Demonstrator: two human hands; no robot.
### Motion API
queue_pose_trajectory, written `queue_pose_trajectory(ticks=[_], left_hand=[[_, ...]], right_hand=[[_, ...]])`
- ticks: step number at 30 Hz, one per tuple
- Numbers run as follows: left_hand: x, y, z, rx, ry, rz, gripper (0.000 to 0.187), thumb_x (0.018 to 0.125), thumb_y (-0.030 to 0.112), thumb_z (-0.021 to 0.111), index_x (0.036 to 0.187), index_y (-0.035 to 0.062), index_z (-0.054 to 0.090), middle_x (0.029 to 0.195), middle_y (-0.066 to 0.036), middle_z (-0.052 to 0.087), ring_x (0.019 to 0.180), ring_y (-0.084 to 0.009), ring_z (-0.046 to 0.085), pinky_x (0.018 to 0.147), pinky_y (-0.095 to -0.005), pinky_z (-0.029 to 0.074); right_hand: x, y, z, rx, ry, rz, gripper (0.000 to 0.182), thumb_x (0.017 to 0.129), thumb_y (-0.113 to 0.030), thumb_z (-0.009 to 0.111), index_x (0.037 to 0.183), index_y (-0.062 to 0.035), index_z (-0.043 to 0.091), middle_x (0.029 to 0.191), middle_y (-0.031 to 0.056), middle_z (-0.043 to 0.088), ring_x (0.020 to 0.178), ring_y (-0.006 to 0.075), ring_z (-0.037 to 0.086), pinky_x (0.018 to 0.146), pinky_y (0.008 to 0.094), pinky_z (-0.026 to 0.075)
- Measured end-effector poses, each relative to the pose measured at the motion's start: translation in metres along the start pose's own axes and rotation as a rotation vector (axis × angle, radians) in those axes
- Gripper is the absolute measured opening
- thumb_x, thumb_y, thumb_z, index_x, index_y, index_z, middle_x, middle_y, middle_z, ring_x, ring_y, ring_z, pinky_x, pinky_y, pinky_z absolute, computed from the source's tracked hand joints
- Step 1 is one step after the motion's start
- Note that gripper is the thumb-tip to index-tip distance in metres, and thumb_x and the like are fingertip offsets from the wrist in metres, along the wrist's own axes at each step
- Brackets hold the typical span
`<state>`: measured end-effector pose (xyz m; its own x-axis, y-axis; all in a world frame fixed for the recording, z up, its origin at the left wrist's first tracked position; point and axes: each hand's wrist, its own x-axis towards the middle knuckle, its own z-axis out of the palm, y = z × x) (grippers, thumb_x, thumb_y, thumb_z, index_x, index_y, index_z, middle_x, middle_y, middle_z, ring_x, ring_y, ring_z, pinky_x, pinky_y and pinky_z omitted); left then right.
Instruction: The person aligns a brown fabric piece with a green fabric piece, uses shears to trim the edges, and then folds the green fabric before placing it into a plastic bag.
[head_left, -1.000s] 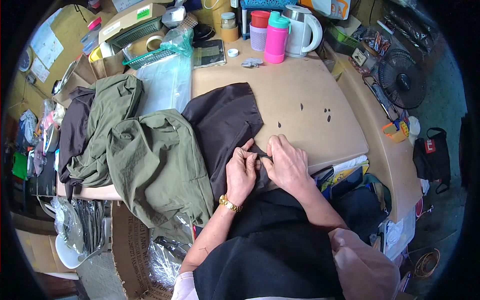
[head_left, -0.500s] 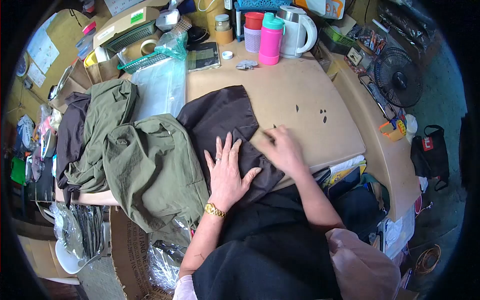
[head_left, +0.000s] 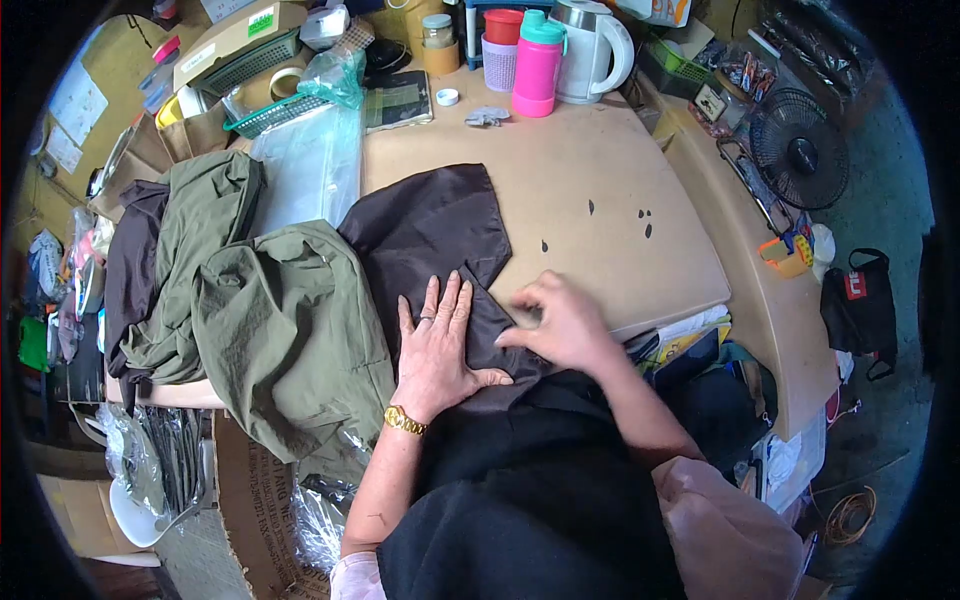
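My left hand [head_left: 436,350] lies flat on a dark brown cloth [head_left: 425,220], its fingers stretched away from me and its thumb out to the right. Just right of it, my right hand [head_left: 565,325] hovers at the cloth's right edge. Its fingers are curled, with a gap between index finger and thumb, and nothing shows in it. The thumb tip reaches over the dark fabric; whether it touches cannot be made out. An olive green garment [head_left: 300,330] lies bunched left of the cloth, meeting its left side.
More olive fabric [head_left: 205,210] is heaped at the far left. Clear plastic sheets [head_left: 310,165] lie behind it. A pink bottle [head_left: 537,75] and a white kettle [head_left: 590,60] stand at the back of the tan table [head_left: 600,160]. A black fan [head_left: 800,150] is on the right.
My right hand has slid slightly down along the cloth's edge, its thumb now spread toward the left hand. My left hand stays flat. The whole view has shifted a little.
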<state>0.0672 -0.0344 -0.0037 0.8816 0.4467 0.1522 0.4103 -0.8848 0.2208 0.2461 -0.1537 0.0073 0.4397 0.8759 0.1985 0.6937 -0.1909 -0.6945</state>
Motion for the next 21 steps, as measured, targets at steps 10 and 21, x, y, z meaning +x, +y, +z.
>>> queue_pose_trajectory(ticks=[10,21], left_hand=[[0.002,0.0,0.0,-0.025,-0.009,-0.027,0.145,0.042,0.08,0.071,0.153,0.0005,0.023,0.16,-0.015,0.027,0.147,-0.0364,0.023,0.114,-0.0663,0.014],[0.004,-0.005,0.001,0.0,-0.012,-0.022,0.15,0.037,0.08,0.072,0.155,0.0034,0.02,0.16,-0.016,0.024,0.147,-0.0406,0.021,0.111,-0.0702,0.016]], right_hand=[[-0.05,-0.015,-0.041,0.074,-0.571,0.222,0.028,0.086,-0.029,0.071,0.081,-0.0019,0.067,0.064,0.0134,0.065,0.061,0.0274,0.065,0.063,0.0389,0.048],[-0.079,0.021,-0.081,0.313,-0.232,0.304,0.023,0.084,-0.019,0.075,0.082,0.0013,0.065,0.07,0.0073,0.059,0.07,0.0086,0.054,0.066,0.0302,0.047]])
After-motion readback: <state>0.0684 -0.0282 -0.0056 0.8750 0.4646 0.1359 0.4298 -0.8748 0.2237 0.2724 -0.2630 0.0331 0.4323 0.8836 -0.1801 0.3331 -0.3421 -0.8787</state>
